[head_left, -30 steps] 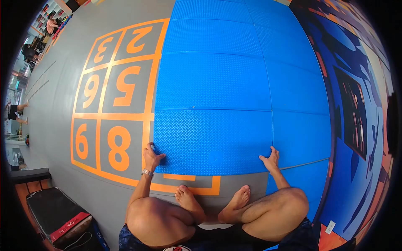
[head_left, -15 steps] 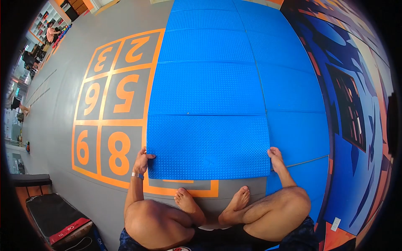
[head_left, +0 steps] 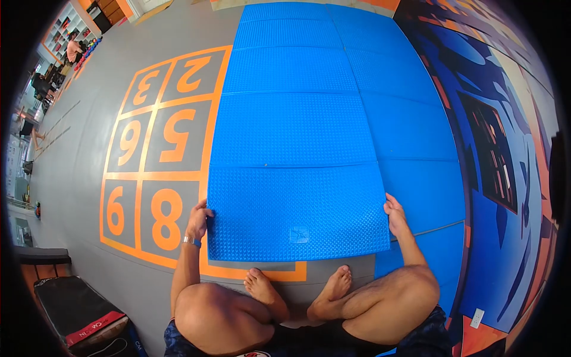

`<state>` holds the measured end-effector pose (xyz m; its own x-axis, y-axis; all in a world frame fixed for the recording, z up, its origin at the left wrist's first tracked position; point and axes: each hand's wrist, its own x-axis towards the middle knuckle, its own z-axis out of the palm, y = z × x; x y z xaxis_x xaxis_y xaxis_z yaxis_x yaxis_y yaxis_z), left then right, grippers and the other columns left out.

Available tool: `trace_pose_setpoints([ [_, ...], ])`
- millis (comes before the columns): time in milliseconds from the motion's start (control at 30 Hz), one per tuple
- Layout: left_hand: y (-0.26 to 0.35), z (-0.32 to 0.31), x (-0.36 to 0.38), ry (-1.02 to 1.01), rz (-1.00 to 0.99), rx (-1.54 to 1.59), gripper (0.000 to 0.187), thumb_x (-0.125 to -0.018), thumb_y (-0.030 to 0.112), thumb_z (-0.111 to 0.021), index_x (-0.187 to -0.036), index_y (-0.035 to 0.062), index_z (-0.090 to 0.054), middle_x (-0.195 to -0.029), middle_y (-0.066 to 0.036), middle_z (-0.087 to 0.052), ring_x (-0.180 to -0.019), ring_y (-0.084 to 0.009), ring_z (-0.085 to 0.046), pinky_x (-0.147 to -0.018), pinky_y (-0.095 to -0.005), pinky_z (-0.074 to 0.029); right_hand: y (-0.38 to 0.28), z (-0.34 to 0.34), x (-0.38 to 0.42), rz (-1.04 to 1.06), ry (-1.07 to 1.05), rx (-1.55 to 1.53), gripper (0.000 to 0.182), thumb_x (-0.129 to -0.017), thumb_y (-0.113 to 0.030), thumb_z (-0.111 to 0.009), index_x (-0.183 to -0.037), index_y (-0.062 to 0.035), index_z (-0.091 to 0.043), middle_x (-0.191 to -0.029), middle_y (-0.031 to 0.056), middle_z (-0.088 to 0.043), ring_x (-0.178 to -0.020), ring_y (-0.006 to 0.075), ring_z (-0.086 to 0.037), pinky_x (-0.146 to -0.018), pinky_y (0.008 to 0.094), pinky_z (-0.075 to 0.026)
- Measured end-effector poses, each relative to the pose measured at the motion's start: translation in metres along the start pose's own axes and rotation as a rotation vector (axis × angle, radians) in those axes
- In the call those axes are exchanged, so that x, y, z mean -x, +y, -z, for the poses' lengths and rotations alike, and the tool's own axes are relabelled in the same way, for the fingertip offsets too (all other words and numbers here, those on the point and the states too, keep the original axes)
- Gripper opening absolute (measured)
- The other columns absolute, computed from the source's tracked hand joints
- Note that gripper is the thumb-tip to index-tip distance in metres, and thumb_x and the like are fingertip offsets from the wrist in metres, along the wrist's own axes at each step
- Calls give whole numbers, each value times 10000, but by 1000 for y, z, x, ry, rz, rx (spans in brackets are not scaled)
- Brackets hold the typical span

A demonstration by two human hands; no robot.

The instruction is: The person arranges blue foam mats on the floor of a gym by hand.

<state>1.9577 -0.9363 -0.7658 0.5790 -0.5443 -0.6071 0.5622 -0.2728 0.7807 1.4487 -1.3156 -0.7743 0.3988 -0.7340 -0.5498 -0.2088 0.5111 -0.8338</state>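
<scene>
A blue textured foam mat spans the floor in front of my bare feet, its far edge against the row of blue mats. Its middle sags slightly and its near edge appears a little raised. My left hand is closed on the mat's left edge, and a watch is on that wrist. On the opposite edge, my right hand grips the mat, its thumb towards the top surface. The fingertips beneath the mat are hidden. A small square emblem shows near the front edge.
Orange numbered squares mark the grey floor at left. More blue mats run beside the painted wall on the right. A black padded block stands at lower left. People are far off at upper left.
The mat's near edge has come up and slightly towards me, and the mat now bows. Both hands have shifted a little up the frame along its sides, still gripping.
</scene>
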Motion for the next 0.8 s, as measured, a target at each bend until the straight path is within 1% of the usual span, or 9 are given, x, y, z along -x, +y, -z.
trace_pose_setpoints([
  [67, -2, -1, 3, -29, 14, 12, 625, -632, -168, -448, -1230, -31, -563, -937, -48, -622, -758, -147, -560, -684, -256, -465, -4, 6, 2, 17, -29, 34, 498, -957, 6, -447, -1440, 4, -329, -1349, 181, -489, -1210, 246, -496, -1026, 333, -402],
  [167, -7, 7, 5, -79, 24, 18, 618, -628, -186, -436, -1208, -24, -573, -919, -46, -625, -728, -142, -562, -630, -244, -466, 5, 25, 1, -12, -79, 31, 475, -925, 40, -447, -1394, 35, -369, -1298, 163, -527, -1181, 226, -516, -1016, 317, -406],
  [267, -17, 19, 1, -65, 49, 57, 627, -611, -214, -426, -1181, -10, -588, -868, -36, -629, -677, -139, -565, -559, -231, -457, 9, 33, 5, -55, -114, 91, 459, -878, 79, -446, -1335, 47, -417, -1240, 137, -561, -1117, 198, -538, -977, 289, -420],
  [367, -25, 23, 7, -46, -8, 100, 596, -599, -234, -423, -1115, 1, -606, -807, -23, -629, -620, -136, -560, -510, -229, -445, 15, 37, 5, -75, -104, 148, 528, -775, 146, -419, -1288, 23, -454, -1183, 114, -583, -1033, 178, -559, -863, 262, -447],
  [467, -19, 17, 17, -32, -71, 96, 543, -580, -236, -423, -1019, 13, -623, -775, -17, -628, -602, -132, -555, -507, -235, -437, -3, 18, 15, -25, -11, 128, 600, -672, 176, -387, -1239, 8, -492, -1130, 89, -595, -931, 155, -562, -712, 253, -437],
  [567, -17, 17, 19, -38, -193, 65, 475, -565, -229, -421, -916, 22, -619, -756, -24, -625, -593, -132, -549, -494, -242, -420, -25, -9, 26, 107, 60, 77, 568, -583, 173, -382, -1095, 1, -559, -999, 60, -614, -806, 139, -557, -595, 266, -405],
  [667, -10, 10, 22, 67, -272, 23, 432, -550, -222, -418, -852, 27, -601, -739, -27, -619, -596, -134, -545, -491, -249, -406, -28, -6, 24, 159, 197, 141, 519, -555, 163, -425, -1019, 4, -595, -901, 42, -620, -709, 140, -536, -549, 281, -394],
  [767, -6, 7, 26, 121, -285, 63, 397, -546, -218, -414, -813, 29, -575, -722, -29, -610, -596, -140, -539, -494, -256, -405, -17, 9, 13, 207, 247, 198, 508, -531, 153, -450, -988, 5, -615, -849, 38, -619, -664, 157, -528, -528, 290, -386],
  [800, -3, 2, 30, 122, -291, 78, 399, -543, -217, -412, -813, 29, -574, -724, -28, -609, -601, -141, -540, -500, -260, -409, -13, 16, 8, 225, 242, 206, 527, -529, 161, -459, -1011, 5, -605, -865, 42, -620, -682, 162, -540, -542, 294, -403],
])
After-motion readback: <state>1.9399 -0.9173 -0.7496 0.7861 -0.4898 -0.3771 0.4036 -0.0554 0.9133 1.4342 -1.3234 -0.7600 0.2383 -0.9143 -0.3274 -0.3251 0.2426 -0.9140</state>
